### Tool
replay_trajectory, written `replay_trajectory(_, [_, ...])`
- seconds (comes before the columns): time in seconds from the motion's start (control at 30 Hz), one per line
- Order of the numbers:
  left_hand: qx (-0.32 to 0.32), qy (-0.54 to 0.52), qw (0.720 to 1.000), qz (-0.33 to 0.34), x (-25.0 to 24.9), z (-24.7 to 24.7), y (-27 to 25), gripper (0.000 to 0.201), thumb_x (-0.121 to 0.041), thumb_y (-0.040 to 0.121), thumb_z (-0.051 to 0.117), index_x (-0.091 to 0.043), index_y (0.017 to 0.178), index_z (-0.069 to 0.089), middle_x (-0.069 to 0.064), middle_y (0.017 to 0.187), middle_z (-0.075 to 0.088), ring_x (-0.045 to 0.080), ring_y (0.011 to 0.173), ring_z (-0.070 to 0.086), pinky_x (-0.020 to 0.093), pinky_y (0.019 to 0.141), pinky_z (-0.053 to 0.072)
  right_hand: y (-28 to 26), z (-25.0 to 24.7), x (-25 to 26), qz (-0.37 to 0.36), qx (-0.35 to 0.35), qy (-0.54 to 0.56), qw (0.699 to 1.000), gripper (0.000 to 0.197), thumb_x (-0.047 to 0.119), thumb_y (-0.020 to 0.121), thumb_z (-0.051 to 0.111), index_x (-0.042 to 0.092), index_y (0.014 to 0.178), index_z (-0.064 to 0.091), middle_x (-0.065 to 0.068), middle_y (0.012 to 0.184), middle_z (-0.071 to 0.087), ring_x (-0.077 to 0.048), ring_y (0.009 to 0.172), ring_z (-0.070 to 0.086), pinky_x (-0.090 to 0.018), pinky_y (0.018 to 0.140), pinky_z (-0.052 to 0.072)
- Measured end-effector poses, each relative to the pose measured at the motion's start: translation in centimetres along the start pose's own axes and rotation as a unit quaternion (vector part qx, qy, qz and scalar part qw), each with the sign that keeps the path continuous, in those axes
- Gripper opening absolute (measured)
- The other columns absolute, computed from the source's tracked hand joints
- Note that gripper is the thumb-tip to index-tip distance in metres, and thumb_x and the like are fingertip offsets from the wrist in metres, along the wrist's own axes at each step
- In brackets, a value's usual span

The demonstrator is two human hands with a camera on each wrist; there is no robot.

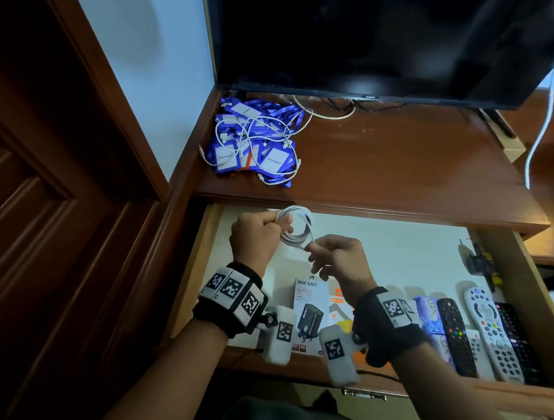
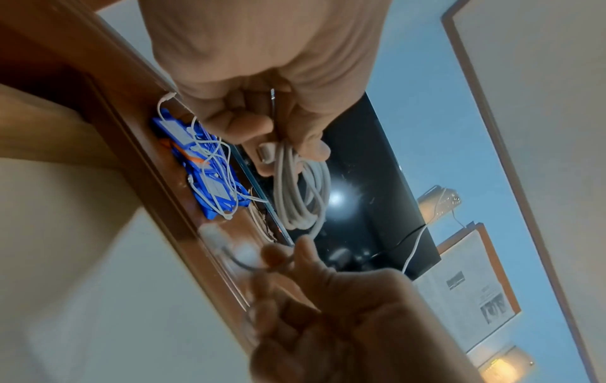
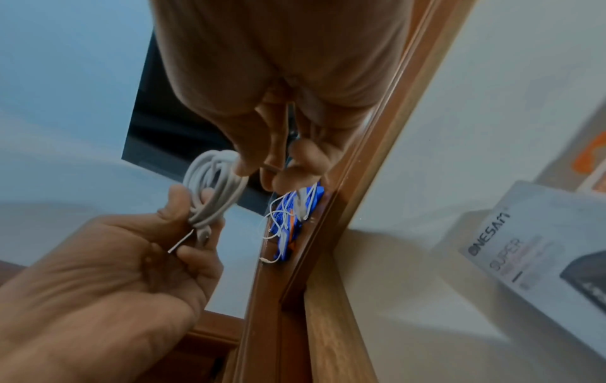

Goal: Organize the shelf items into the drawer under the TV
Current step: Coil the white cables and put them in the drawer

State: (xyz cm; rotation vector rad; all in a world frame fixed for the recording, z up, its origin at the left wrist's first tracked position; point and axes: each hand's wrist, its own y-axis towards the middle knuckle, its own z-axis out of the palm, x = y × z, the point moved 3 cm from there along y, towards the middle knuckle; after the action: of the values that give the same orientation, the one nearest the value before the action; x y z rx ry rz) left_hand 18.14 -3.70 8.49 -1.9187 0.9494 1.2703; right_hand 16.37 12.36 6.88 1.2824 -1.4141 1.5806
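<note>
Head view: left hand (image 1: 254,237) fisted round one side of the coiled white charging cable (image 1: 295,225), held above the open wooden drawer (image 1: 504,254); right hand (image 1: 337,256) pinches the loose tail. Cable judged light, limp, springy: take hold across all loops. Both wrists raised, palms facing inward.

Readable: "ONESAM", "SUPER", "PD" and "30" on the charger box (image 1: 308,314) near the drawer's front edge; "LUX" on a purple pack (image 1: 429,314) beside the remotes; "PELAWAT" on blue-lanyard badges (image 1: 273,161) at the shelf's left end.
</note>
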Motion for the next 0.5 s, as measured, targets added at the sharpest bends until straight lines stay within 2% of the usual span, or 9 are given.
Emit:
replay_trajectory(0.07, [0.023,-0.024,0.999,-0.015,0.2,0.4,-0.2,0.018,-0.032,0.077,0.072,-0.023,0.062,0.074,-0.005,0.056,0.066,0.015,0.054,0.050,0.036,0.068,0.048,-0.1,0.2,0.0,0.013,-0.002,0.056,0.998,0.007,-0.006,0.083,0.060,-0.008,0.077,0.063,-0.018,0.064,0.060,-0.024,0.048,0.055,-0.025,0.044,0.033])
replay_trajectory(0.17, [0.041,-0.057,0.997,-0.039,0.3,0.9,-0.7,0.021,-0.032,0.080,0.072,-0.021,0.062,0.075,-0.001,0.061,0.069,0.012,0.050,0.046,0.032,0.066,0.041,-0.2,0.5,0.2,0.005,0.014,0.129,0.992,0.016,-0.013,0.078,0.046,-0.010,0.076,0.062,-0.022,0.067,0.061,-0.028,0.052,0.057,-0.025,0.045,0.037])
replay_trajectory(0.33, [0.045,-0.076,0.995,-0.054,0.0,1.1,-1.5,0.017,-0.028,0.082,0.073,-0.015,0.072,0.078,-0.010,0.046,0.056,0.009,0.050,0.043,0.027,0.063,0.037,-0.3,1.0,0.6,-0.028,0.036,0.177,0.983,0.024,-0.003,0.067,0.048,-0.013,0.086,0.061,-0.021,0.068,0.061,-0.027,0.054,0.057,-0.027,0.046,0.043])
replay_trajectory(0.43, [0.032,-0.068,0.995,-0.061,0.2,1.0,-1.5,0.018,-0.031,0.081,0.074,-0.014,0.080,0.079,-0.002,0.059,0.067,0.013,0.058,0.051,0.028,0.062,0.043,-0.5,0.9,0.8,-0.029,0.036,0.193,0.980,0.026,0.002,0.069,0.056,-0.009,0.091,0.061,-0.019,0.070,0.060,-0.025,0.053,0.056,-0.026,0.044,0.042])
replay_trajectory(0.5, [0.031,-0.059,0.996,-0.055,0.4,1.1,-1.5,0.016,-0.032,0.080,0.074,-0.017,0.078,0.078,0.004,0.069,0.072,0.016,0.063,0.055,0.034,0.069,0.051,-0.7,1.1,1.0,-0.027,0.038,0.196,0.979,0.023,0.005,0.072,0.061,-0.007,0.091,0.063,-0.016,0.070,0.059,-0.023,0.053,0.054,-0.025,0.043,0.038])
